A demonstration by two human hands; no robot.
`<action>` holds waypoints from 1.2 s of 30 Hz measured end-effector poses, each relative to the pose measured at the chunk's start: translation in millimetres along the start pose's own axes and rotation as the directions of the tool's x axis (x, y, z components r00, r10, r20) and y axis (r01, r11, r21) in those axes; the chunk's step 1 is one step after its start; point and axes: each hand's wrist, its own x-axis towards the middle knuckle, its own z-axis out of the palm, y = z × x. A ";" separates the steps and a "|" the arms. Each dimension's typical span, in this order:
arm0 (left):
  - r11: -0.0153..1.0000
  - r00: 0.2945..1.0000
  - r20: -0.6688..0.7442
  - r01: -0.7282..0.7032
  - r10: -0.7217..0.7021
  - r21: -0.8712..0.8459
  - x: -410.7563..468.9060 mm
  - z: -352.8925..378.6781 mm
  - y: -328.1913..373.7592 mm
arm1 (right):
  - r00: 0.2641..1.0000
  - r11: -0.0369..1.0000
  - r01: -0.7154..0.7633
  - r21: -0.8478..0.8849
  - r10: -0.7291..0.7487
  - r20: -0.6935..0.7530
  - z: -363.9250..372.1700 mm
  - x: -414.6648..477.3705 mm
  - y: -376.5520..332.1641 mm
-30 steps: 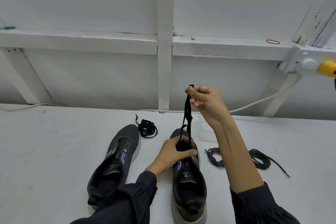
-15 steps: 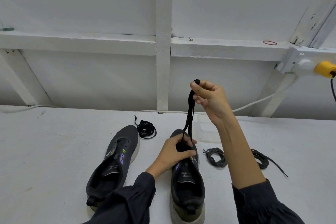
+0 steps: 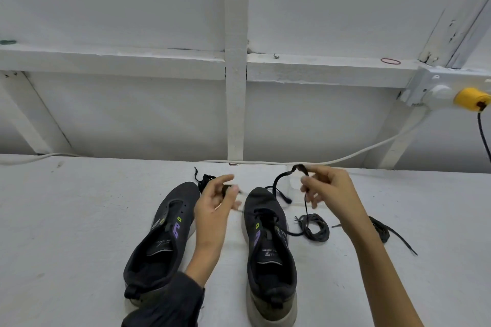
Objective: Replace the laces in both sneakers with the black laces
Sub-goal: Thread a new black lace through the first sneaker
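Note:
Two dark grey sneakers stand side by side on the white table, toes away from me: the left sneaker (image 3: 159,241) has bare eyelets, and the right sneaker (image 3: 268,249) has a black lace (image 3: 279,183) threaded near its toe. My right hand (image 3: 329,191) pinches this lace above and to the right of the toe, and a loop arcs leftward from the fingers. My left hand (image 3: 215,207), blurred, hovers between the two toes and pinches a dark lace end. A second coiled black lace (image 3: 206,179) lies behind the left sneaker.
Two bundles of old grey laces (image 3: 314,228) (image 3: 382,231) lie right of the right sneaker. A small clear plastic box (image 3: 293,183) sits behind my right hand. A white cable (image 3: 345,158) runs along the table's back edge to a socket holding a yellow plug (image 3: 469,98).
My right hand has dropped from high above the right sneaker to just above the table, so the lace has gone slack. My left hand has lifted off the sneaker's toe and moved left.

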 end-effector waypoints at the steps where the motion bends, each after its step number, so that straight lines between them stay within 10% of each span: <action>1: 0.999 1.000 -0.017 0.025 -0.025 0.022 -4.2 -7.5 -3.3 | 0.998 0.998 -0.047 -0.039 0.049 0.036 -4.1 -6.9 6.3; 8: 0.948 0.957 0.062 0.268 -0.282 0.172 -40.1 -50.4 -41.6 | 0.846 0.830 -0.258 -0.495 0.442 0.300 -27.0 -43.5 45.8; 12: 0.883 0.970 0.092 0.162 -0.224 0.441 -48.4 -52.4 -53.4 | 0.688 0.687 -0.246 -0.684 0.621 0.376 -32.0 -43.9 44.5; 22: 0.710 0.941 0.338 -0.244 0.008 0.661 23.5 4.8 -50.5 | 0.943 0.647 -0.094 -0.757 0.303 0.141 7.4 18.6 55.5; 28: 0.568 0.905 0.398 -0.251 -0.149 0.784 51.7 15.6 -54.2 | 0.978 0.603 -0.043 -0.797 0.188 0.089 41.3 37.9 86.7; 36: 0.652 0.947 0.275 -0.104 -0.166 0.751 33.0 -7.8 -22.9 | 0.996 0.646 -0.012 -0.763 0.072 0.045 45.8 39.0 96.6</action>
